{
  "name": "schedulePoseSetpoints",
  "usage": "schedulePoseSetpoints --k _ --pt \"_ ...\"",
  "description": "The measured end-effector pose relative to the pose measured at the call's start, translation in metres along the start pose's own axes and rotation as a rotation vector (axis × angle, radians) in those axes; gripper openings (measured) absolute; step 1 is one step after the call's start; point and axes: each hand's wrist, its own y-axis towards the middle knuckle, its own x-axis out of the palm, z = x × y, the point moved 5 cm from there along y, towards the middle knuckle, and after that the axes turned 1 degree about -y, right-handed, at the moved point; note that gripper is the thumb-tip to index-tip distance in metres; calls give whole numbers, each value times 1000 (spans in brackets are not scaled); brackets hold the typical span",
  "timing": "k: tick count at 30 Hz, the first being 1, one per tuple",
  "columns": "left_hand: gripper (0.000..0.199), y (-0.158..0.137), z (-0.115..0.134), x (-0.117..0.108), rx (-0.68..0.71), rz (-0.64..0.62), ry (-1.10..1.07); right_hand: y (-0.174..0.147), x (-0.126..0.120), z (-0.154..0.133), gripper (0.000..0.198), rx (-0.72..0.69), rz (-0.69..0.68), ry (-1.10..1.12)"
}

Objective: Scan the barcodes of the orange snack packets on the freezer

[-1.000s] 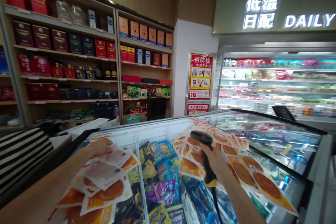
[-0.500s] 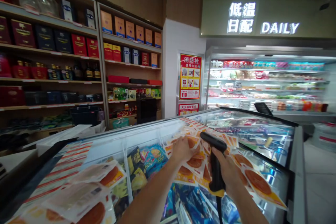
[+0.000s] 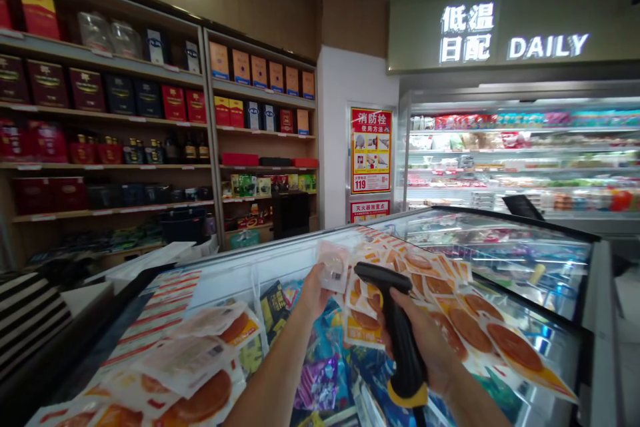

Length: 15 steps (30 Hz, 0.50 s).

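My left hand (image 3: 314,293) is closed on the edge of a flat clear food packet (image 3: 332,265), lifted with its barcode side toward me. In my right hand (image 3: 425,333) is a black handheld barcode scanner (image 3: 400,320) with a yellow band near its base; its head points left toward the packet. Under and beyond the scanner, more flat packets with round orange-brown contents (image 3: 470,327) overlap on the freezer's glass lid. A second pile of such packets (image 3: 200,360) lies at the lower left, some with barcodes up.
The chest freezer (image 3: 555,233) holds colourful bags (image 3: 316,383) below its glass. Shelves of boxes and bottles (image 3: 135,120) stand at the left, a lit refrigerated display (image 3: 500,167) at the back right. Black-and-white striped fabric (image 3: 30,323) shows at the left edge.
My left hand has taken a packet from the right pile and moved it left, its barcode side now showing. The scanner has come slightly left and nearer. The view has shifted a little left.
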Motion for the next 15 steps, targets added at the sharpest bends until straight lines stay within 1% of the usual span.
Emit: schedulePoseSetpoints --k 4,7,11,13,15 --pt "25 6 0 -10 50 72 -88 1 1 8 32 57 21 5" --pt "29 11 -1 -21 96 187 -104 2 -1 11 30 56 30 22" --pt "36 16 1 -42 165 344 -73 2 2 17 34 98 4 -17" --pt "37 19 1 -50 179 373 -35 2 4 20 35 115 5 -52" --pt "37 22 0 -54 152 339 29 1 7 23 36 120 -1 -82"
